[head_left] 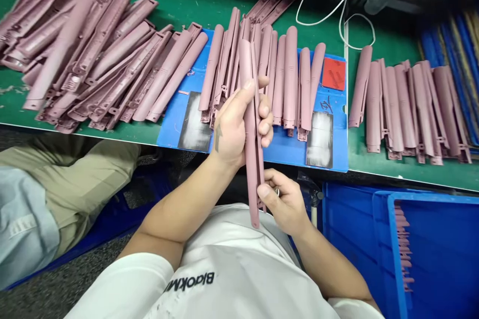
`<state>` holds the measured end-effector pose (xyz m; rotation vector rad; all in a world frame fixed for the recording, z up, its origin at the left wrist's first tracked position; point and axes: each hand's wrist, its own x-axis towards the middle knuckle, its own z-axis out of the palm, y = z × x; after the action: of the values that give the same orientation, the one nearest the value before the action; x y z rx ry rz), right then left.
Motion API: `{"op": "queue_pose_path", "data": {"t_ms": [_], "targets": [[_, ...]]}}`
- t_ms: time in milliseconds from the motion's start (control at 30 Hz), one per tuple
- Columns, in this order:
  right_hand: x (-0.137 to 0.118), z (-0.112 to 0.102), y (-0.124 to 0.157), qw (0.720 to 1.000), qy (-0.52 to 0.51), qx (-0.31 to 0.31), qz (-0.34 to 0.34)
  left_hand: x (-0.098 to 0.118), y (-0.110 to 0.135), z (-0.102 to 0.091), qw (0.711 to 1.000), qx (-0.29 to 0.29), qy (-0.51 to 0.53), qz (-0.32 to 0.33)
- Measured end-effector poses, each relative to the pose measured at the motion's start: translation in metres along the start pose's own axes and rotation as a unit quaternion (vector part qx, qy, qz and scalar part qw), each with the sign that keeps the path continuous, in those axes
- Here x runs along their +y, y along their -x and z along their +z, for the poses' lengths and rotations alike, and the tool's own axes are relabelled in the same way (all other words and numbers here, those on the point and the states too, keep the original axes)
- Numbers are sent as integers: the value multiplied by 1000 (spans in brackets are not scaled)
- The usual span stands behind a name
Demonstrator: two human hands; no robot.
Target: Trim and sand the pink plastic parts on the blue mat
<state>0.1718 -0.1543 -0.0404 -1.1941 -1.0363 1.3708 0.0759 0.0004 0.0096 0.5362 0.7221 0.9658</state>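
My left hand [239,124] grips a long mauve plastic moulded part [250,149] upright, fingers curled around its upper half. My right hand [282,202] pinches the same part lower down, near its bottom end, with the thumb on top. Above the hands, a row of similar parts [290,79] lies on a blue mat [284,147]. A large heap of them [101,60] lies on the green bench [209,5] to the left, and another row [407,109] lies to the right.
A blue crate [430,254] at lower right holds several mauve parts [402,244] on edge. A seated person's khaki-clad leg [75,169] and pale blue sleeve [22,224] are at lower left. A white cable [322,12] and a red square [334,74] are on the bench.
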Motion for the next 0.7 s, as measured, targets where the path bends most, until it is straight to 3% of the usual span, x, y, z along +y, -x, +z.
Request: {"op": "queue_pose_path", "data": {"t_ms": [433, 600, 700], "targets": [[-3, 2, -3, 1000, -12, -4, 18, -6, 2, -5, 995, -8, -92, 38], [2, -1, -2, 999, -26, -32, -4, -7, 4, -3, 997, -21, -64, 47], [-1, -13, 1, 998, 49, -48, -15, -6, 5, -4, 995, -12, -91, 34]]}}
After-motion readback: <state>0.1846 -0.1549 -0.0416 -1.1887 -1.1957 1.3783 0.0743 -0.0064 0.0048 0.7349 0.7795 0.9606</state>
